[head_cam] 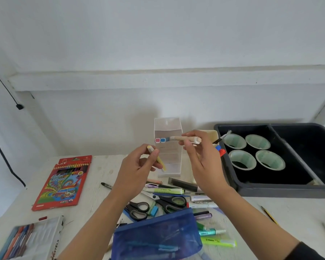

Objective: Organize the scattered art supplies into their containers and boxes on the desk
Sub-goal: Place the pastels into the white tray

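Blue zip pouch (158, 235) nearest, flat on the desk (105, 171), a few pens showing through its mesh. Whether it is zipped: cannot tell.

Beyond it, loose pile:
- two pairs of black-handled scissors (169, 200)
- pale green highlighter (164, 191), other markers and pens, a blue eraser-like block
- neon yellow highlighter (219, 242) and a teal marker to the right of the pouch
- lone pencil (269, 214) well apart, far right

Hands, both raised above the pile:
- Left hand (137, 166): fingers curled, thumb and fingertips pinching a yellow marker (160, 160), which slants down and to the right.
- Right hand (201, 158): thumb and fingers pinching a pale beige marker (184, 138), held roughly level, its blue end pointing at the white tiered organizer (168, 147).

Organizer stands upright at the back of the desk. One pink and one blue end show at an upper tier; lower tiers look unfilled.

Black bin (281, 188) right, four pale cups (235, 140) inside, apparently holding nothing. A brush (221, 137) leans at the bin's near corner, beside a cream container (213, 135).

Coloured pencil box (64, 182) closed, left. Pastel box (34, 239) near left, sticks visible inside.

Judgement: early stage. Two markers in hand seem bound for the organizer; most of the pile, the stray pencil and the cups have yet to be dealt with.
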